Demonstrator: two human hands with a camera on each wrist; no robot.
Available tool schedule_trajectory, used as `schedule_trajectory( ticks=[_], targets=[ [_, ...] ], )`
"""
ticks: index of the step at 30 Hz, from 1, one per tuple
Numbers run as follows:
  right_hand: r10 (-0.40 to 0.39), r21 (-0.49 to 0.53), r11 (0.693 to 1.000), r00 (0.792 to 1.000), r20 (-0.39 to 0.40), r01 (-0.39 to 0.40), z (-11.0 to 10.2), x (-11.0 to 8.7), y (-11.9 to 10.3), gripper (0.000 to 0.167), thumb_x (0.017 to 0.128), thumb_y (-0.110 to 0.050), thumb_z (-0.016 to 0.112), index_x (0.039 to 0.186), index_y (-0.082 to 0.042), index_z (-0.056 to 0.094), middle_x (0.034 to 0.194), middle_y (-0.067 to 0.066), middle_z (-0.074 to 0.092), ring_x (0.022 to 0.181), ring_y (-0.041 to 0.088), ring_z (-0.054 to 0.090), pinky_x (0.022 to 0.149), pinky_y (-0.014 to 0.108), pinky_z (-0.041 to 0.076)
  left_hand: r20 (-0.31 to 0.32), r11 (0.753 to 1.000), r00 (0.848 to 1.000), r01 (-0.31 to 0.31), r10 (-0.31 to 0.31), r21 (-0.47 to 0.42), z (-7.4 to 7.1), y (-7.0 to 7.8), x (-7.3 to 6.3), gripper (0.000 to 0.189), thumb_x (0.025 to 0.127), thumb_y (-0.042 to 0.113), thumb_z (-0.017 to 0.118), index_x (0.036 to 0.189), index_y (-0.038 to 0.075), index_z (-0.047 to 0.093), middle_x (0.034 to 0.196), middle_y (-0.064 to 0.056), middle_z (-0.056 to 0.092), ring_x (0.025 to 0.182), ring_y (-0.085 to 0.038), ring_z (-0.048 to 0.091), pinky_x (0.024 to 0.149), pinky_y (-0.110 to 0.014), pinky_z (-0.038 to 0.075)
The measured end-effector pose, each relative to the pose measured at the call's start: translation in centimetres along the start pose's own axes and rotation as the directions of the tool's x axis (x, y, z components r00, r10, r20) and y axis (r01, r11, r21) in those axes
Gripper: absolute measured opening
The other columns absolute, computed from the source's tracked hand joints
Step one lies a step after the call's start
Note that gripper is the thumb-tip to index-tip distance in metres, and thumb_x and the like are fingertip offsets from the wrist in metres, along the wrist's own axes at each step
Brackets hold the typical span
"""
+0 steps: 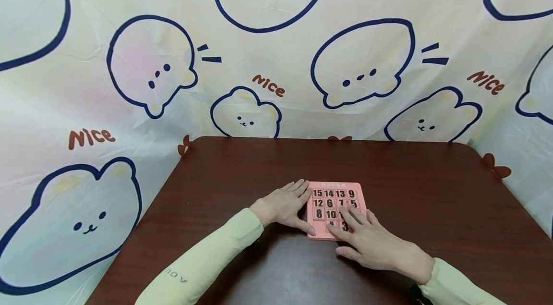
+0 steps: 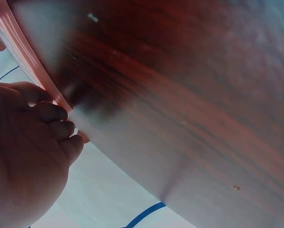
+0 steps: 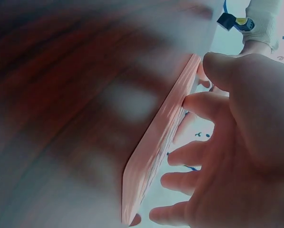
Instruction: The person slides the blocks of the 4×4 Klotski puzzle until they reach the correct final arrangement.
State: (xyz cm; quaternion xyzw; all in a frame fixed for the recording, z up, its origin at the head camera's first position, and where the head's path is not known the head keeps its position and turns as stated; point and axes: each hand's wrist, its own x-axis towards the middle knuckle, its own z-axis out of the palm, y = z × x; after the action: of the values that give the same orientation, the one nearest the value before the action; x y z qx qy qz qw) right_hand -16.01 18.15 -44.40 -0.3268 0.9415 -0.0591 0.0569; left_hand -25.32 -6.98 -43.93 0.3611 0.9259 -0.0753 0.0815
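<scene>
Pale yellow-green sleeves (image 1: 203, 257) framed the near side of the scene, the lettering on the left one only partly legible and a dark item (image 1: 417, 294) at the right wrist showing too little to identify. The right hand (image 1: 376, 245) spread its fingers over the lower right of a pink number board (image 1: 334, 184), its grip released and nothing held within it. The left hand (image 1: 285, 204) lay along the board's left edge, its grip likewise loose, fingers straight and thumb at the lower corner. The board lay flat on the dark wood tabletop (image 1: 242, 165) between the two hands; the left appeared to brace it against sliding, leaving the right fingers free to work the number tiles (image 1: 329, 193). Rows beginning 15 and 12 were readable, and no number showed at the lower left, but the right fingers covered several figures in the lower rows. Whether those fingertips pressed or merely hovered could not be told: the wrist views caught the board edge-on, above blurred wood grain. Beyond the tabletop's far edge hung a pale backdrop (image 1: 268, 55) of blue-outlined animal faces and brown "Nice" lettering, its uppermost figures cut off by the frame.
</scene>
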Motion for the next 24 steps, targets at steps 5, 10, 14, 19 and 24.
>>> schedule_trajectory(
  ticks=[5, 10, 14, 19, 24],
  targets=[
    [0.029, -0.006, 1.0, 1.0, 0.009, -0.029, -0.5, -0.4, 0.4, 0.053, 0.098, -0.055, 0.047, 0.143, -0.028, 0.052, 0.158, 0.023, 0.03, 0.147, 0.045, 0.024, 0.106, 0.076, 0.023, 0.001, 1.0, 1.0, 0.004, -0.004, 0.01, 0.0, 0.0, 0.1, 0.119, 0.072, 0.092, 0.044, 0.157, 0.012, 0.023, 0.166, -0.01, 0.015, 0.154, -0.023, 0.011, 0.125, -0.035, 0.017],
    [0.029, -0.019, 0.999, 1.0, 0.003, -0.029, -1.1, 0.3, 0.3, 0.055, 0.098, -0.055, 0.047, 0.145, -0.025, 0.051, 0.158, 0.023, 0.031, 0.147, 0.045, 0.024, 0.107, 0.076, 0.023, 0.005, 1.0, 1.0, -0.004, 0.004, 0.015, 0.1, 0.0, 0.2, 0.118, 0.072, 0.091, 0.044, 0.157, 0.011, 0.023, 0.165, -0.01, 0.015, 0.154, -0.024, 0.012, 0.125, -0.036, 0.017],
    [0.023, -0.008, 1.0, 1.0, 0.006, -0.023, -1.5, 1.6, 0.3, 0.057, 0.099, -0.053, 0.046, 0.147, -0.021, 0.048, 0.158, 0.024, 0.029, 0.147, 0.047, 0.023, 0.107, 0.077, 0.023, 0.0, 1.0, 1.0, -0.008, 0.008, 0.012, 0.1, 0.0, 0.2, 0.118, 0.073, 0.09, 0.045, 0.157, 0.011, 0.023, 0.165, -0.01, 0.016, 0.154, -0.024, 0.012, 0.125, -0.036, 0.017],
    [0.043, 0.002, 0.999, 0.998, 0.046, -0.043, -1.5, 3.4, 0.5, 0.058, 0.1, -0.051, 0.046, 0.149, -0.019, 0.044, 0.159, 0.025, 0.026, 0.148, 0.047, 0.02, 0.109, 0.075, 0.022, 0.005, 1.0, 1.0, -0.004, 0.004, 0.006, 0.0, 0.1, 0.1, 0.118, 0.072, 0.09, 0.045, 0.157, 0.011, 0.024, 0.165, -0.01, 0.016, 0.154, -0.023, 0.012, 0.125, -0.036, 0.017],
    [0.059, -0.018, 0.998, 0.996, 0.062, -0.058, -1.2, 4.4, 0.5, 0.06, 0.099, -0.05, 0.048, 0.149, -0.017, 0.044, 0.159, 0.025, 0.025, 0.148, 0.046, 0.02, 0.11, 0.074, 0.022, 0.007, 1.0, 1.0, -0.007, 0.007, 0.009, 0.0, 0.0, 0.1, 0.118, 0.073, 0.091, 0.044, 0.157, 0.011, 0.023, 0.165, -0.01, 0.015, 0.154, -0.023, 0.011, 0.125, -0.036, 0.017]
  ],
)
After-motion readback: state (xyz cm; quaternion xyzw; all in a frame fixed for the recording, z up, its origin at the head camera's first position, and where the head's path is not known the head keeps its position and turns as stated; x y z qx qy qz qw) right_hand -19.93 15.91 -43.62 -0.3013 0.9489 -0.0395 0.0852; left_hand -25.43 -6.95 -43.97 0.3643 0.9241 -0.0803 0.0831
